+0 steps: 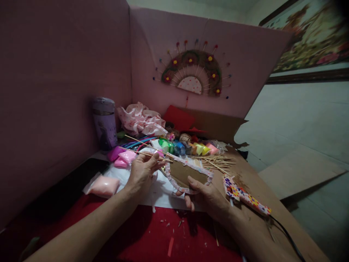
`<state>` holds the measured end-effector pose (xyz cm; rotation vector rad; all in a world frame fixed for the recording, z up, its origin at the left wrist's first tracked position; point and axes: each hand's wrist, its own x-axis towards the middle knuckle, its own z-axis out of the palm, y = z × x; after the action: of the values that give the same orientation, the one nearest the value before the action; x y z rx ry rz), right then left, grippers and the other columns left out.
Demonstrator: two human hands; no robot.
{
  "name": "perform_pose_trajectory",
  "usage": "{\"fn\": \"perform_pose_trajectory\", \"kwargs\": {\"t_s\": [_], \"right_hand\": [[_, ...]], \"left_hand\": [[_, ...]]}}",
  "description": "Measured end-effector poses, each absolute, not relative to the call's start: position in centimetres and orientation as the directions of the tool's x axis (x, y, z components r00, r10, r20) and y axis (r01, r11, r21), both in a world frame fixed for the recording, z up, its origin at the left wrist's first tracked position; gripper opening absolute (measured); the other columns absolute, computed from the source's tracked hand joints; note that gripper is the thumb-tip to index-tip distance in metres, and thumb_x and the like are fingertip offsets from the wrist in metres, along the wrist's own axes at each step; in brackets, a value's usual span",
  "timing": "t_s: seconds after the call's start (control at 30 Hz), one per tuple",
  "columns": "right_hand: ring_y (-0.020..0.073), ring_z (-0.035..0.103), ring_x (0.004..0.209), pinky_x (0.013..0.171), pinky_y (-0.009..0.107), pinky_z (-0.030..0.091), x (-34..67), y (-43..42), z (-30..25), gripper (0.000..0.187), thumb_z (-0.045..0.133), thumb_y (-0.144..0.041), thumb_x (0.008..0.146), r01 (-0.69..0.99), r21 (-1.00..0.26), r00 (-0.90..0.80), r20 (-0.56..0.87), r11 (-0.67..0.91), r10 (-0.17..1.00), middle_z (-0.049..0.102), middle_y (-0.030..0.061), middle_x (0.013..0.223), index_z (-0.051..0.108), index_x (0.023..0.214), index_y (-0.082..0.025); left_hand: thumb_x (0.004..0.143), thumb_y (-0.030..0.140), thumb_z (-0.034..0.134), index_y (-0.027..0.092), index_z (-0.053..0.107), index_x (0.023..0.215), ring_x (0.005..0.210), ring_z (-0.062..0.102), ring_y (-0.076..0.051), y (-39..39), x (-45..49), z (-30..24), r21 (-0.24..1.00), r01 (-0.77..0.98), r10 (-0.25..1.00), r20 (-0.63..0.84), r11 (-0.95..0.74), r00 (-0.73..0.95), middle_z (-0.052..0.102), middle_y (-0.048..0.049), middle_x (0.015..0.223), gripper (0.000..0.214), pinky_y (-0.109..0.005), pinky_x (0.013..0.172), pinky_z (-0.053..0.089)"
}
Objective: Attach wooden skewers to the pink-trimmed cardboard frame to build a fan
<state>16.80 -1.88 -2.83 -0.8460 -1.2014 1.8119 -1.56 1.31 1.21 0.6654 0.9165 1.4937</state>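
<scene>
In my left hand (145, 169) two thin wooden sticks (136, 151) are pinched between the fingers, their right ends by the upper left corner of a cardboard piece. My right hand (203, 194) grips this half-round cardboard piece (185, 173) from below, thumb on its brown face. Patterned whitish-pink fabric is folded over its rim. Whether the sticks touch the cardboard I cannot tell. A pile of similar sticks (219, 162) lies behind it. To the right of my right hand rests a flower-patterned glue gun (245, 198) with a black cord.
A purple tumbler (105, 123) stands at the back left beside crumpled dotted fabric (141, 118). Colourful clay packets (174, 145) line the back, and a pale pink packet (103, 185) lies at left. A decorated fan shape (193, 71) hangs on the pink panel (237, 51). Scraps litter the red cloth (152, 236).
</scene>
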Motion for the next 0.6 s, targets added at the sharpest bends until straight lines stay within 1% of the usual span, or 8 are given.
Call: {"fn": "perform_pose_trajectory", "kwargs": {"t_s": [0.1, 0.27, 0.47, 0.6], "right_hand": [[0.0093, 0.053, 0.042, 0.042, 0.019, 0.039, 16.83, -1.89, -2.77, 0.044, 0.054, -0.047, 0.081, -0.251, -0.939, -0.468, -0.093, -0.233, 0.879, 0.063, 0.0057, 0.054, 0.067, 0.069, -0.007], [0.0087, 0.053, 0.041, 0.043, 0.019, 0.039, 16.84, -1.89, -2.68, 0.046, 0.054, -0.049, 0.081, -0.231, -0.938, -0.467, -0.124, -0.256, 0.876, 0.062, 0.0055, 0.051, 0.067, 0.069, -0.007], [0.0086, 0.053, 0.042, 0.042, 0.018, 0.039, 16.80, -1.89, -2.72, 0.043, 0.054, -0.047, 0.082, -0.250, -0.939, -0.468, -0.097, -0.237, 0.878, 0.063, 0.0058, 0.054, 0.066, 0.067, -0.008], [0.0087, 0.053, 0.042, 0.043, 0.018, 0.040, 16.94, -1.90, -2.90, 0.044, 0.052, -0.048, 0.082, -0.237, -0.936, -0.480, -0.119, -0.259, 0.869, 0.063, 0.0056, 0.053, 0.067, 0.070, -0.008]], "left_hand": [[0.061, 0.026, 0.076, 0.017, 0.050, 0.069, 0.054, 0.063, -0.013, 1.30, -1.59, 1.20, 0.848, -0.530, 0.986, -0.102, 0.018, -0.130, 0.066, -0.0004, 0.062, 0.028, -0.023, 0.055, 0.047], [0.062, 0.027, 0.075, 0.017, 0.050, 0.071, 0.055, 0.064, -0.013, 1.33, -1.64, 1.13, 0.853, -0.521, 0.987, -0.092, 0.012, -0.129, 0.066, -0.0006, 0.063, 0.028, -0.022, 0.054, 0.047], [0.063, 0.027, 0.074, 0.017, 0.050, 0.070, 0.054, 0.063, -0.012, 1.29, -1.64, 1.15, 0.861, -0.508, 0.988, -0.097, 0.021, -0.123, 0.066, -0.0004, 0.063, 0.027, -0.021, 0.052, 0.045], [0.063, 0.027, 0.074, 0.017, 0.050, 0.071, 0.055, 0.063, -0.012, 1.34, -1.64, 1.09, 0.863, -0.505, 0.987, -0.104, 0.029, -0.121, 0.064, 0.0007, 0.062, 0.028, -0.018, 0.049, 0.042]]}}
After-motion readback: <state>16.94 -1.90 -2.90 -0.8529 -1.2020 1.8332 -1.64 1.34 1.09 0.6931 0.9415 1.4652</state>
